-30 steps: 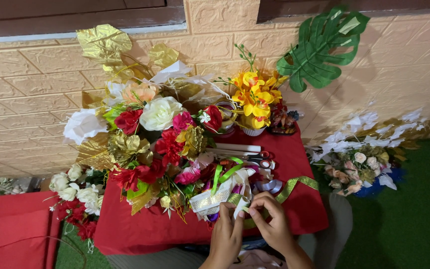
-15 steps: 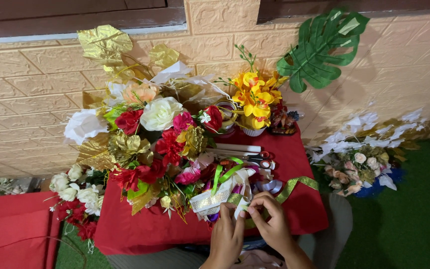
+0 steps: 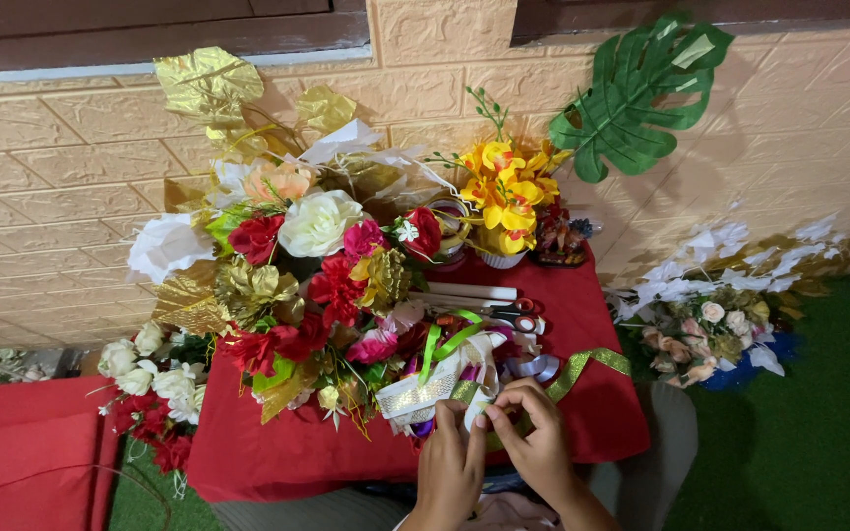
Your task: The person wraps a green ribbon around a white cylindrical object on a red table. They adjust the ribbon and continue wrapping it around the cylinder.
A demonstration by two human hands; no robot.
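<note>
Pinching together at the near table edge, left hand (image 3: 448,462) and right hand (image 3: 535,444) close their fingertips narrowly on a white-and-gold ribbon (image 3: 432,391), kept close to the body, likely for fine control. Loose green ribbon (image 3: 445,342) and a glittery olive strip (image 3: 582,366) trail beside them within reach. Scissors (image 3: 516,315) lie just behind. Beyond, the big red, white and gold bouquet (image 3: 292,275) sprawls across the red-covered table (image 3: 582,295); yellow flowers (image 3: 504,192) stand back against the brick wall (image 3: 51,197).
</note>
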